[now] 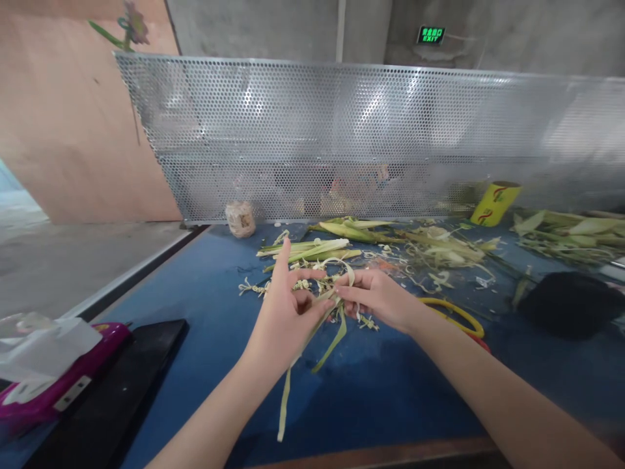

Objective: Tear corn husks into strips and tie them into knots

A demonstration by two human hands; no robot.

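Thin pale-green corn husk strips (333,348) are pinched between my two hands above the blue table. With thumb and lower fingers my left hand (286,306) grips them, its index finger pointing up. Fingertips of my right hand (378,296) are closed on the strips just beside the left thumb, where one strip loops over. A long loose end (284,407) hangs toward the table's front. Short knotted or braided husk pieces (254,287) lie behind and around the hands. The exact crossing of the strips is partly hidden by my fingers.
Corn husks (354,231) and shredded fibres (444,247) lie toward the back, below a perforated metal screen (303,111). A yellow roll (495,204), yellow handle loop (456,309) and black bundle (573,305) are right. A magenta tissue box (92,352) and black board (122,384) are left.
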